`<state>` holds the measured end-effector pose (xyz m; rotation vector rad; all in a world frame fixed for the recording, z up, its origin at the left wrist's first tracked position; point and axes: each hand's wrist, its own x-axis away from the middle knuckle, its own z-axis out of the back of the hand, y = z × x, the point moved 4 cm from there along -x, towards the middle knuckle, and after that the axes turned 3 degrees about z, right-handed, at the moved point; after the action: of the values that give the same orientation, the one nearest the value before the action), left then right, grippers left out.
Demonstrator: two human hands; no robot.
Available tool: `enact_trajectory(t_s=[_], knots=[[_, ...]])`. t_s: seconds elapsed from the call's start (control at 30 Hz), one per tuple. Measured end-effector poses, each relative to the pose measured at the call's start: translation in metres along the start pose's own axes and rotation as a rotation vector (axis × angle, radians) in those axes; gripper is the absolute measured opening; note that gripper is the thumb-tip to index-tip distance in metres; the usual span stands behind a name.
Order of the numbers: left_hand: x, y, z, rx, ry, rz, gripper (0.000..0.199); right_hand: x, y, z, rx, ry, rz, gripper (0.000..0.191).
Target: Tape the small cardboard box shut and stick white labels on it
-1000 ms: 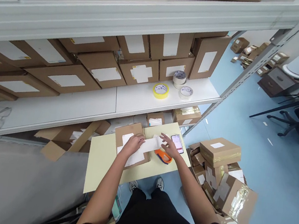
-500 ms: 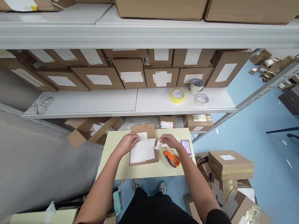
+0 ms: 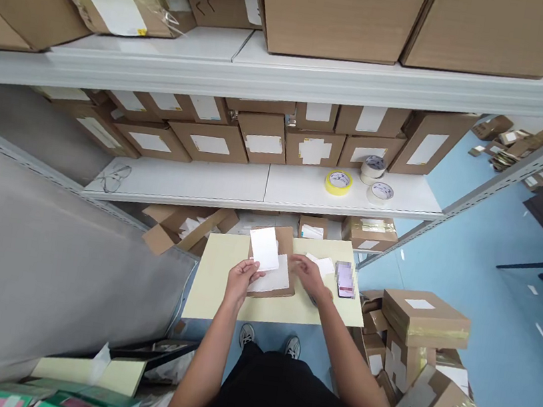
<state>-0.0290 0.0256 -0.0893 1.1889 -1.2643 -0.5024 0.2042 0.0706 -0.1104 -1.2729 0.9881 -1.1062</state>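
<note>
My left hand (image 3: 242, 279) pinches the lower edge of a white sheet of paper (image 3: 265, 246), raised at a tilt over a brown cardboard piece (image 3: 288, 238). Another white paper (image 3: 275, 281) lies on the cardboard beneath it. Just right of the cardboard, my right hand (image 3: 308, 276) hovers with its fingers stretched toward the left and nothing visible in them. White paper pieces (image 3: 326, 266) lie beyond that hand. The orange-handled tool is mostly hidden under my right wrist.
A phone (image 3: 344, 280) lies on the right of the pale yellow table (image 3: 217, 283). The shelf behind holds a yellow tape roll (image 3: 338, 182), white tape rolls (image 3: 381, 192) and boxes. Cardboard boxes (image 3: 424, 319) are heaped on the floor at right; an open box (image 3: 168, 222) stands behind left.
My left hand has lifted a white sheet off the cardboard. My right hand no longer shows the small white piece it held and has moved over the orange-handled tool. The view has shifted left.
</note>
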Motion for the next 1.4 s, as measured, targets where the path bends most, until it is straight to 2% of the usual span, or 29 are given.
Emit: enact_trajectory(t_s=[0.1,0.23,0.47,0.67,0.8,0.87,0.93,1.0,1.07,1.13,1.27,1.33,1.4], knots=[[0.015,-0.006,-0.013,0.052,-0.012,0.015,0.056,0.026,-0.013,-0.020,-0.176,0.034,-0.070,0.031],[0.028,0.003,-0.023,0.043,-0.044,-0.014,0.056,0.045,-0.031,-0.025,-0.289,0.082,-0.096,0.030],[0.046,0.019,-0.035,0.008,-0.067,-0.055,0.056,0.053,-0.054,-0.017,-0.358,0.127,-0.080,0.028],[0.051,0.019,-0.037,-0.014,-0.075,-0.079,0.055,0.054,-0.058,-0.016,-0.352,0.112,-0.050,0.029],[0.052,0.016,-0.036,-0.148,-0.080,-0.071,0.057,0.057,-0.062,-0.016,-0.361,0.096,-0.033,0.029],[0.056,0.021,-0.036,-0.306,-0.014,-0.166,0.062,0.059,-0.066,-0.015,-0.368,0.095,-0.013,0.029],[0.064,0.029,-0.039,-0.458,0.034,-0.319,0.060,0.061,-0.070,-0.015,-0.368,0.088,0.008,0.028],[0.072,0.033,-0.051,-0.524,-0.068,-0.384,0.046,0.063,-0.073,-0.015,-0.364,0.062,0.031,0.027],[0.078,0.031,-0.064,-0.492,-0.253,-0.328,0.040,0.064,-0.074,-0.017,-0.362,0.026,0.052,0.026],[0.079,0.029,-0.070,-0.425,-0.333,-0.262,0.040,0.065,-0.074,-0.019,-0.356,0.002,0.060,0.026],[0.069,0.022,-0.062,-0.227,-0.201,-0.153,0.050,0.062,-0.069,-0.020,-0.331,0.011,0.046,0.029],[0.064,0.017,-0.060,-0.143,-0.232,-0.089,0.061,0.060,-0.066,-0.019,-0.319,0.054,0.031,0.030],[0.060,0.016,-0.061,-0.133,-0.306,-0.080,0.068,0.056,-0.064,-0.019,-0.304,0.087,0.021,0.031]])
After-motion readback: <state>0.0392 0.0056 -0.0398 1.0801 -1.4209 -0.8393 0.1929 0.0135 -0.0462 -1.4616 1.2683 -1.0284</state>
